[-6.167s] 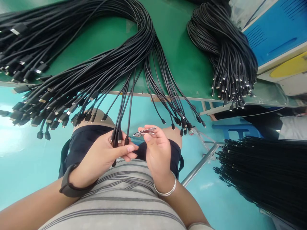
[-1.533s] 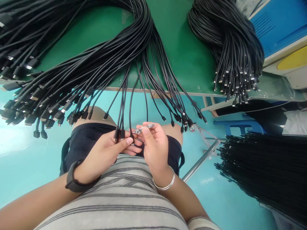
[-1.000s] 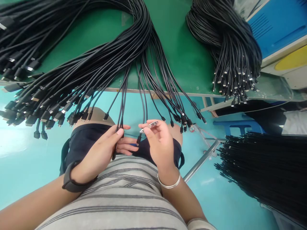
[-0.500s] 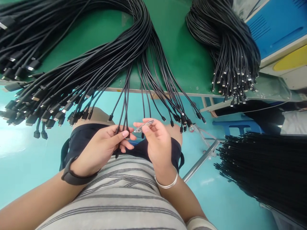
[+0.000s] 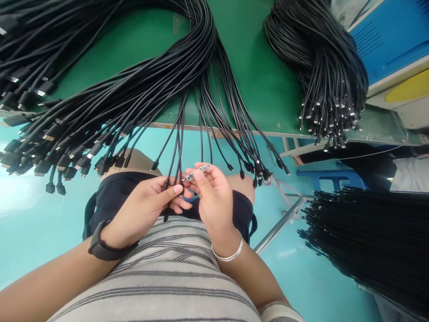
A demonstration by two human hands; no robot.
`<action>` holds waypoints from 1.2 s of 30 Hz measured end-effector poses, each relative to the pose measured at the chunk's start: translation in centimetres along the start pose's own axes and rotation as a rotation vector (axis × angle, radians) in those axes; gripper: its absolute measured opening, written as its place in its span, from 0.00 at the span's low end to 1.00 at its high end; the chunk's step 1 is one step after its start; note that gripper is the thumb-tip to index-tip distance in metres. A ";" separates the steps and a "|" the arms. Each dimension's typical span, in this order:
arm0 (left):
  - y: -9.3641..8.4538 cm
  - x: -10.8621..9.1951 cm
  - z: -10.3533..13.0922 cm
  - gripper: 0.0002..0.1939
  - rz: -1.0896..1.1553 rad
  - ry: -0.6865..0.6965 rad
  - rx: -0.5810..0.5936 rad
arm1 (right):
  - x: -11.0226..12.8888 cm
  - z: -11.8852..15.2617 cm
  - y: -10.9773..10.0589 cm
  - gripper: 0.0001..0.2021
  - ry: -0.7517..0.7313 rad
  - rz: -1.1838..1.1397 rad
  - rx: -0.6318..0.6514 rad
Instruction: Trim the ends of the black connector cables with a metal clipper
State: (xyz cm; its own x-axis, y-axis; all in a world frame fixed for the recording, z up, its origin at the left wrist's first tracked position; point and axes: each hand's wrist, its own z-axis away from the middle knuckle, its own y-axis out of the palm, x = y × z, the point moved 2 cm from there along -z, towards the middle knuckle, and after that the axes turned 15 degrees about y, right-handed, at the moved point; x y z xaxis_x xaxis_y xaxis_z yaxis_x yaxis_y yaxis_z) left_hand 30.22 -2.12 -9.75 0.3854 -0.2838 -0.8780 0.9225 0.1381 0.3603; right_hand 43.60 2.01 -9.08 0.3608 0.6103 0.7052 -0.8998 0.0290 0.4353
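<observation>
My left hand (image 5: 145, 203), with a dark band on its wrist, pinches the end of a black cable (image 5: 181, 154) between thumb and fingers. More cable ends run through that hand, and one plug (image 5: 166, 218) sticks out below the fingers. In my right hand (image 5: 216, 199) lies a small silver nail clipper (image 5: 198, 172), held between thumb and fingers. Its jaws point left and reach the cable just above my left thumb; whether they bite on it I cannot tell. Several cables (image 5: 250, 154) with small black plugs hang over the table edge on the right.
A thick bundle of black cables (image 5: 110, 96) spreads over the green table (image 5: 244, 58). Another coiled bundle (image 5: 321, 67) lies farther right by a blue machine (image 5: 390, 38). Low on the right is a dense dark stack of cables (image 5: 368, 237), near a metal bar (image 5: 279, 226) and a blue stool (image 5: 311, 174).
My right hand has moved left and brought the nail clipper up to the cable at my left fingertips. My left hand keeps its grip, shifted slightly right. The whole view has shifted a little.
</observation>
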 end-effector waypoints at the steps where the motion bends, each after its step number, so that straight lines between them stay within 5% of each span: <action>1: 0.0 0.0 0.0 0.11 0.002 0.000 0.001 | 0.0 0.0 0.0 0.07 0.001 -0.003 0.001; 12: -0.2 0.2 -0.1 0.12 0.012 0.002 0.018 | -0.2 -0.1 0.2 0.07 0.008 -0.023 -0.070; 36: 0.0 0.1 -0.5 0.17 -0.177 0.022 -0.042 | -0.9 0.3 0.3 0.09 -0.028 0.019 -0.016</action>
State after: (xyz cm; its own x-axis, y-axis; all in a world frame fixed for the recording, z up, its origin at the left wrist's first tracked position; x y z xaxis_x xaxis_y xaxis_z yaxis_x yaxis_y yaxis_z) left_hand 30.27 -1.71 -9.97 0.2166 -0.2868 -0.9332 0.9741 0.1272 0.1870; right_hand 43.04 1.22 -9.39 0.3498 0.5888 0.7286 -0.9105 0.0306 0.4124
